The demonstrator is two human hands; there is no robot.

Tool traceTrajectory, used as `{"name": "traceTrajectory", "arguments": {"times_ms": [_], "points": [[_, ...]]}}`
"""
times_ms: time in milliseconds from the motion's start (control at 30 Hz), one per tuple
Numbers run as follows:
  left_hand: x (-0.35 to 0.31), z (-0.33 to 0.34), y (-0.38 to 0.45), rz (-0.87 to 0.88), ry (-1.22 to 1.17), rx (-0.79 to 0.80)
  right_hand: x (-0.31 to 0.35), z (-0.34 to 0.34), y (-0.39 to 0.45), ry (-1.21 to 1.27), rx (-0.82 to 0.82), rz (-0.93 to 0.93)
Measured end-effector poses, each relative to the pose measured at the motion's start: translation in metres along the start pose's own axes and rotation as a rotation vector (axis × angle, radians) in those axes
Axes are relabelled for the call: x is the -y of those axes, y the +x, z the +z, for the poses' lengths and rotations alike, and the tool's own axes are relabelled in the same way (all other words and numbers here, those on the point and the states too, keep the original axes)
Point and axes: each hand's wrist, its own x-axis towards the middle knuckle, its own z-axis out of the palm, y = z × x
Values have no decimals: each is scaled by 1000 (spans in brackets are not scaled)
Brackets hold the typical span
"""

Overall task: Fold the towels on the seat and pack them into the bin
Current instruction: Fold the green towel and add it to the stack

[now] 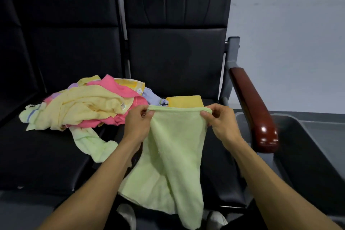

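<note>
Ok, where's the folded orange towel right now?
In the head view, the folded orange towel lies on the right-hand seat, just behind the green towel, right of the pile of unfolded towels.

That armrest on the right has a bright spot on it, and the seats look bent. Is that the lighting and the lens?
Head view: yes, the white spot on the glossy wooden armrest is glare from a light; the black seat backs lean and bow from the wide-angle lens; lighting is soft and dim, shadows faint; the whole picture is slightly soft.
</note>
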Motion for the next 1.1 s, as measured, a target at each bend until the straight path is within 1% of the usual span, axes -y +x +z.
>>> {"name": "traceTrajectory", "arguments": {"times_ms": [133, 233, 333, 433, 567, 633, 800, 933, 1000, 1100], "points": [[-55, -23, -8, 80, 28, -32, 62, -24, -11, -64, -51, -174], [-85, -37, -13, 168, 63, -62, 95, -39, -17, -134, -82, -277], [-107, -49, -18, 239, 161, -91, 116, -46, -23, -320, -14, -326], [-122, -52, -19, 266, 189, -123, 130, -52, -24, -325, -83, -359], [-131, -54, -14, 198, 191, -180, 144, -55, -24, -340, -91, -369], [-133, -55, -12, 179, 183, -183, 146, -56, -22, -339, -95, -364], [-142, -53, -15, 212, 139, -207, 147, -52, -24, -262, -144, -375], [-136, -58, -23, 253, 118, -158, 147, -49, -35, -219, -149, -362], [-133, -63, -30, 275, 121, -119, 145, -48, -43, -221, -108, -344], [-128, -70, -43, 294, 168, -18, 142, -46, -58, -215, -50, -325]]}}
